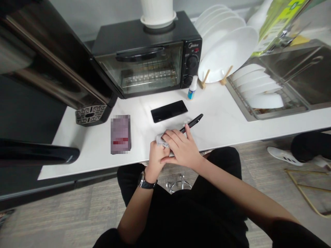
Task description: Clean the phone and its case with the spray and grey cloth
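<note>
A dark smartphone (192, 124), tilted and seen nearly edge-on, is held just above the counter's front edge. Its lower end runs into my left hand (155, 156), which is closed around it and wears a watch on the wrist. Over the phone lies my right hand (183, 147), its fingers bent on a crumpled grey cloth (161, 140) pressed to the phone's near end. The right thumb meets the left hand, and much of the phone is covered. Just beyond, a black glossy flat panel (169, 111) lies flat on the counter.
On the white counter (139, 151) are a blurred purple rectangular item (120, 134) and a small spray bottle (191, 89). Behind stand a toaster oven (150, 69) and racked white plates (229, 53). The sink (310, 82) with bowls is right; a tall black machine (59, 51) is left.
</note>
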Motion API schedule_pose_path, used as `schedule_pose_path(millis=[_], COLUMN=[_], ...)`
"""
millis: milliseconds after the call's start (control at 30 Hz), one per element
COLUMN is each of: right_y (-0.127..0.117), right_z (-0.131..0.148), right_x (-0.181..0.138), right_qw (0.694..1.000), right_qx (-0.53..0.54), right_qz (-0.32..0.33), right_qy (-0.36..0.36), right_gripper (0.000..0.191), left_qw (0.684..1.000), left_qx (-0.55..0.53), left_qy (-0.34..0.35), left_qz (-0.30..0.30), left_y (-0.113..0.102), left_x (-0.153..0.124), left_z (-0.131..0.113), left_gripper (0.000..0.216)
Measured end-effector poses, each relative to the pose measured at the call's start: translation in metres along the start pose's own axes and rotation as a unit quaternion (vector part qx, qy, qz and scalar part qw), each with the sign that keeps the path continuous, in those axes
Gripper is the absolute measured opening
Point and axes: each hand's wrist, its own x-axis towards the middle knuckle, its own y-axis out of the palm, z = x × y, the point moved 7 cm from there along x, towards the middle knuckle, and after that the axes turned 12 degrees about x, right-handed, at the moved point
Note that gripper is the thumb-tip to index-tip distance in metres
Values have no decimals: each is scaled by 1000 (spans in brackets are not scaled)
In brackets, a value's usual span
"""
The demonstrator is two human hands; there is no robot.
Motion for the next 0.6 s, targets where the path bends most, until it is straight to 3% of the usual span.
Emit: schedule_pose_path(millis=[167, 333, 600], right_y=[-12, -28, -52], right_z=[-23, -55, -93], right_x=[0, -2, -5], right_qw=[1000, 999, 989], right_qx=[-7, -27, -23], right_qz=[-6, -19, -60], right_qy=[9, 42, 130], right_gripper=[77, 71, 69], left_qw=[998, 997, 996], left_qx=[-12, -68, -94], left_qy=[54, -1, -10], left_qz=[-19, -43, -11], left_y=[-15, -22, -17], left_x=[-4, -5, -3], left_z=[-16, -20, -22], left_gripper=[38, 20, 27])
